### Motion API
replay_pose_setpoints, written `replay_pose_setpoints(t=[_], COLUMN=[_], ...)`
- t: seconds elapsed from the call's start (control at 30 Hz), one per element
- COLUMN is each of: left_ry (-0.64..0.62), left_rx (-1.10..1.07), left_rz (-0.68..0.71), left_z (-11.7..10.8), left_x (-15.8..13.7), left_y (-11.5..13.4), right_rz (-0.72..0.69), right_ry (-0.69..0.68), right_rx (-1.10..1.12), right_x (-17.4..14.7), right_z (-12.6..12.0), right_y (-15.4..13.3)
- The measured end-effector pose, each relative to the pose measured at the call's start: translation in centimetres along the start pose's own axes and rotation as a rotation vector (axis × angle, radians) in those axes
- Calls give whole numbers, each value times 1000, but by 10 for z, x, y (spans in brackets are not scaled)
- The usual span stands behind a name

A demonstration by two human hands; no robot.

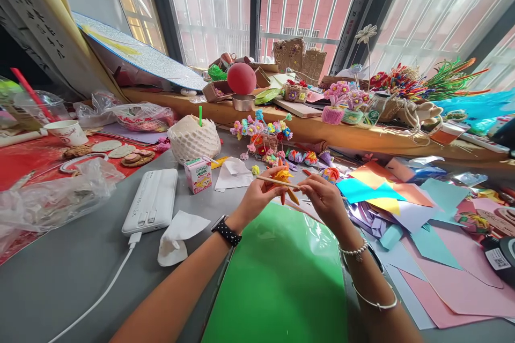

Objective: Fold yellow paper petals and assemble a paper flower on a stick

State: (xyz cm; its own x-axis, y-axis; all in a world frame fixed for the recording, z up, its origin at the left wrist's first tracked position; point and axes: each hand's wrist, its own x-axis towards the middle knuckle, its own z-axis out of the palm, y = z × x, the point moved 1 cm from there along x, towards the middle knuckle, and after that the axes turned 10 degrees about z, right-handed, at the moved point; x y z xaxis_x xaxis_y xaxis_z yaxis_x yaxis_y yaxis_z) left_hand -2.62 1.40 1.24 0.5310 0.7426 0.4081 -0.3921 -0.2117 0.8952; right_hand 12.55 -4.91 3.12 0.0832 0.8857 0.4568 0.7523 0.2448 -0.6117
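Observation:
My left hand [261, 194] is closed on an orange and yellow folded paper flower [283, 176] with pointed petals. A thin pale wooden stick [277, 180] lies across the flower, its right end pinched in my right hand [322, 195]. Whether the stick's left end touches my left fingers or only passes by them, I cannot tell. Both hands hover above the far end of a shiny green folder [281, 278]. Just beyond them are several multicoloured folded paper flowers [310, 158] and a bunch of small crocheted flowers [261, 131].
On the left are a white power bank [151, 201] with its cable, a small drink carton [198, 175], tissues [183, 230] and a foam-netted coconut [193, 138]. Coloured paper sheets [454, 273] spread over the right side. A cluttered windowsill [341, 131] runs along the back.

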Motion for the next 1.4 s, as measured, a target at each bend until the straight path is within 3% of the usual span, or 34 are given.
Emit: replay_pose_setpoints(t=[0.27, 0.57, 0.8, 1.0, 1.17, 1.4], left_ry=[-88, -128, -162, -157, -150, -243], left_rx=[-98, -47, 42, 69, 101, 136], left_rz=[-7, -41, -46, -46, -62, -73], left_z=[3, 1, -2, -2, -4, -7], left_x=[0, 0, 0, 0, 0, 2], left_y=[-5, -7, -10, -8, -2, -6], right_rz=[3, 62, 34, 3, 25, 95], right_ry=[-41, -109, -17, -35, -125, -296], right_rx=[35, 82, 29, -17, 21, 207], right_x=[0, -1, -2, -2, -3, -1], right_z=[-2, 4, 5, 4, 5, 5], right_y=[-2, -3, -9, -7, -7, -10])
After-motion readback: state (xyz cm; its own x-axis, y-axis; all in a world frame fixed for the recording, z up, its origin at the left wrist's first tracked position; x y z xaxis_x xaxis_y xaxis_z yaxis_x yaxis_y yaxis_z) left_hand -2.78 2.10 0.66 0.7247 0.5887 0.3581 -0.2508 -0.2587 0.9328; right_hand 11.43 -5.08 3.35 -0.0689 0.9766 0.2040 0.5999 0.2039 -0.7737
